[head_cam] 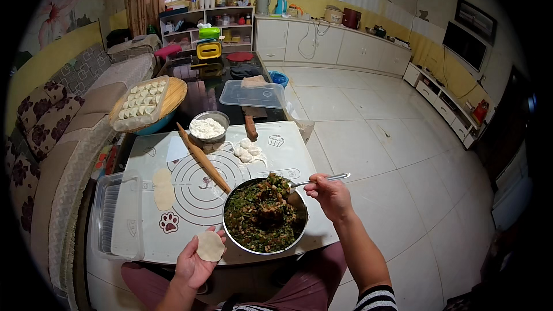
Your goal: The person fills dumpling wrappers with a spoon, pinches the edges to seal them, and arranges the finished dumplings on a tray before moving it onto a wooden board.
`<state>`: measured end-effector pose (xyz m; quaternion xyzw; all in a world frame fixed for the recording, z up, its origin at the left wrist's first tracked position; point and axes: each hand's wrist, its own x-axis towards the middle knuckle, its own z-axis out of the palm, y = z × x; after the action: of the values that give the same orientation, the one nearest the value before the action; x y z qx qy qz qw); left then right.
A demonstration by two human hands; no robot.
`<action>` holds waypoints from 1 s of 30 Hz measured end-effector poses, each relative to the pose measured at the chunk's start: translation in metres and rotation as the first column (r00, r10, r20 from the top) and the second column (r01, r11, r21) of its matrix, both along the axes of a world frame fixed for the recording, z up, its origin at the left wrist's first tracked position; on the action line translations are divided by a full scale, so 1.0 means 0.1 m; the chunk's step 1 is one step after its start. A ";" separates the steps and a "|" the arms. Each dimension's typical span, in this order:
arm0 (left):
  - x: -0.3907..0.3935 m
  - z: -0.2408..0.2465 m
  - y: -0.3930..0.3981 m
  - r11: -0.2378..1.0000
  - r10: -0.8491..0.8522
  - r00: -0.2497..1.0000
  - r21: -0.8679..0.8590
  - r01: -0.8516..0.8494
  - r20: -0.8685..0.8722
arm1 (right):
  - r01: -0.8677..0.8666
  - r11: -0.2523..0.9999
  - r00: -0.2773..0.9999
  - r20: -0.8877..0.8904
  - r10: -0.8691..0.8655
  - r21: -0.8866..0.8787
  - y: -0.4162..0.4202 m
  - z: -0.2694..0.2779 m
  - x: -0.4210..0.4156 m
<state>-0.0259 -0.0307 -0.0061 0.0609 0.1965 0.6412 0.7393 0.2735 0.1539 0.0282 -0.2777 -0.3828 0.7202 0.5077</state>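
A round dough wrapper [210, 246] lies flat on the palm of my left hand [193, 263], near the front edge of the mat. My right hand [329, 194] grips a metal spoon [341, 176] by its handle. The spoon's bowl end is at the right rim of a metal bowl [264, 252], against a heap of chopped green filling [250, 216]. Left of the bowl, flat wrappers [163, 192] overlap on the printed white mat [142, 211]. A tapered wooden rolling pin [203, 157] slants across the mat, its near end by the bowl.
Behind the pin stands a metal bowl of flour [208, 128]. Floured dough pieces [247, 152] and a cleaver handle [250, 127] lie right of it. A tray of folded dumplings [140, 101] rests at the back left. A clear plastic container [116, 220] sits at the left edge.
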 end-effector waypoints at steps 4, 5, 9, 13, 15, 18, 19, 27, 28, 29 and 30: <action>0.07 0.16 0.11 0.998 -0.040 0.996 0.054 0.045 -0.077 | 0.014 1.000 1.000 0.002 -0.014 0.006 -0.04 0.07 0.03; 0.10 0.20 0.15 0.997 -0.035 0.995 0.059 0.041 -0.093 | 0.018 1.000 1.000 0.003 -0.018 0.008 -0.06 0.09 0.03; 0.22 0.33 0.31 0.994 -0.022 0.987 0.100 0.038 -0.156 | 0.025 1.000 1.000 0.003 -0.025 0.018 -0.13 0.19 0.04; 0.27 0.38 0.48 0.990 -0.032 0.986 0.131 0.054 -0.163 | 0.031 0.998 1.000 0.000 -0.031 0.055 -0.19 0.30 0.04; 0.27 0.41 0.55 0.990 -0.016 0.990 0.134 0.035 -0.140 | 0.009 0.998 1.000 -0.015 -0.008 0.063 -0.20 0.33 0.05; 0.31 0.40 0.65 0.991 -0.022 0.995 0.132 0.034 -0.095 | -0.003 0.997 1.000 -0.015 0.004 0.075 -0.23 0.37 0.06; 0.33 0.39 0.69 0.991 -0.028 0.997 0.130 0.038 -0.078 | -0.004 0.997 1.000 -0.012 0.005 0.078 -0.24 0.38 0.06; 0.57 0.35 0.73 0.981 -0.183 0.982 0.049 0.186 -0.050 | -0.002 0.993 0.993 -0.120 0.017 0.120 -0.40 0.47 -0.17; 0.58 0.34 0.72 0.977 -0.206 0.978 0.041 0.207 -0.031 | -0.008 0.991 0.990 -0.137 0.027 0.131 -0.43 0.45 -0.21; 0.59 0.33 0.72 0.973 -0.228 0.974 0.034 0.228 -0.013 | -0.008 0.990 0.990 -0.140 0.028 0.140 -0.45 0.42 -0.24; 0.61 0.37 0.71 0.974 -0.227 0.974 0.015 0.227 -0.026 | -0.002 0.989 0.989 -0.143 0.024 0.149 -0.48 0.38 -0.25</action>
<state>0.0352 0.0404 0.0308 0.0975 0.1915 0.5534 0.8047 0.2487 0.1062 0.0661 -0.1838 -0.3996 0.7110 0.5487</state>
